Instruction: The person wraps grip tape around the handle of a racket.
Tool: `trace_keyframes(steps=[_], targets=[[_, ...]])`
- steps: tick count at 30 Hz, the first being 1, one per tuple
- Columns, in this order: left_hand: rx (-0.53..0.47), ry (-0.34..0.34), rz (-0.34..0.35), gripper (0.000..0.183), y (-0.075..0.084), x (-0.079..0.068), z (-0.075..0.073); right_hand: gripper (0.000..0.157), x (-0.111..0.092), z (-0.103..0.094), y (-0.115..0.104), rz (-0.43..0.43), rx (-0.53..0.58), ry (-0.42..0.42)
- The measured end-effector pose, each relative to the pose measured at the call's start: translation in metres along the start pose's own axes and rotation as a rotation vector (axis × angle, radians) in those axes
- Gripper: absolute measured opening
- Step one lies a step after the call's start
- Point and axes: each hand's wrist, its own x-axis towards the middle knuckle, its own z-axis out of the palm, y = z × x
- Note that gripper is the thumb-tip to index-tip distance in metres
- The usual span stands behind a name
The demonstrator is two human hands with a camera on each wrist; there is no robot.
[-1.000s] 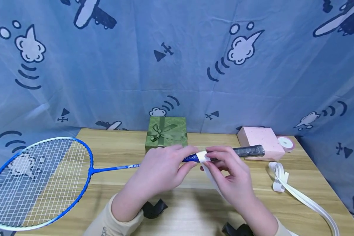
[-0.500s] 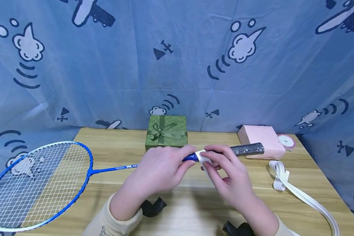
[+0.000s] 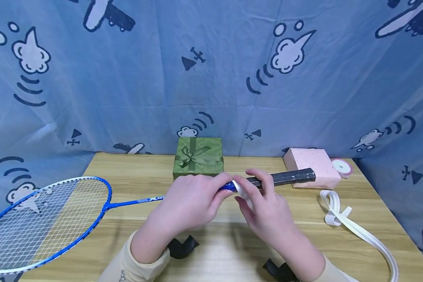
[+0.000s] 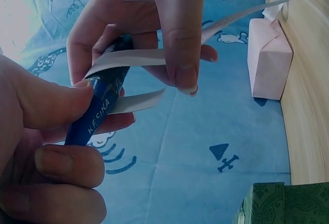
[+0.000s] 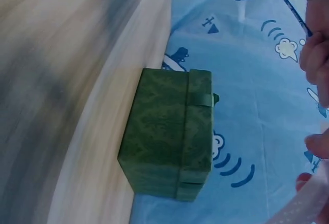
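My left hand holds a blue and white badminton racket at the blue cone just above its grip, with the thumb on the near side. The bare dark handle points right and the strung head lies out to the left. White grip tape passes round the handle's upper end, a short loose tail sticking out beside it. My right hand pinches the tape between thumb and fingers, close to the handle. From there the tape's long strip trails over the table at the right.
A green gift box with a bow stands at the back of the wooden table. Behind the handle's end are a pink box and a white-and-pink roll. Black curled scraps lie near the forearms. A blue patterned cloth hangs behind.
The racket has turned about its length, so its head looks flatter. My right hand has shifted slightly left with the tape, its fingers spread differently. The left hand keeps its place.
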Motion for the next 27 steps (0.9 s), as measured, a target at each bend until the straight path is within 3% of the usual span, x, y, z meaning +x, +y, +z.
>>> trace_keyframes(steps=[13,27], targets=[[-0.051,-0.032,0.012,0.016,0.008,-0.003,-0.002,0.033,-0.002,0.006,-0.003,0.021,-0.053,0.119],[-0.054,-0.035,0.010,0.020,0.005,-0.003,-0.002,0.034,0.003,-0.006,0.001,0.002,0.012,0.059]])
